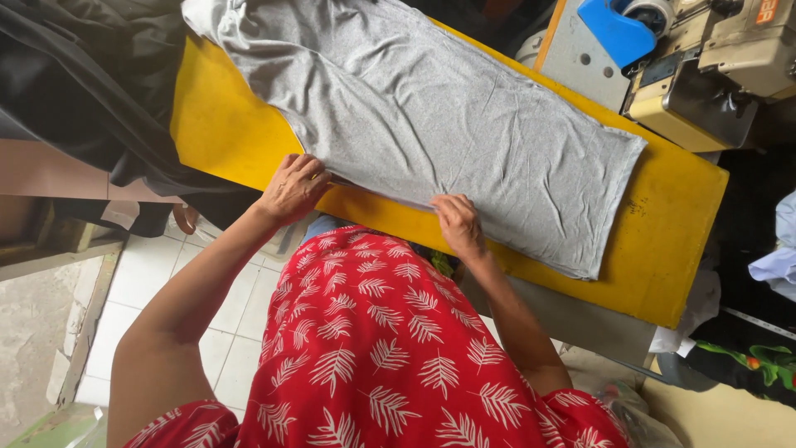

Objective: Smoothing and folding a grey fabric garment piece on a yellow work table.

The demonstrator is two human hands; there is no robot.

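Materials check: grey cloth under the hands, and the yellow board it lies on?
Grey cloth: looks like a thin heathered knit, matte, with soft creases and a flat doubled edge that the left hand and right hand press. Yellow board: rigid and smooth, with a slight sheen and small dark scuffs; probably painted or laminated board, though the core does not show.

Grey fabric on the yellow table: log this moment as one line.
left hand: fingers on near edge of grey fabric | right hand: pinching same edge | fabric: flat on yellow table
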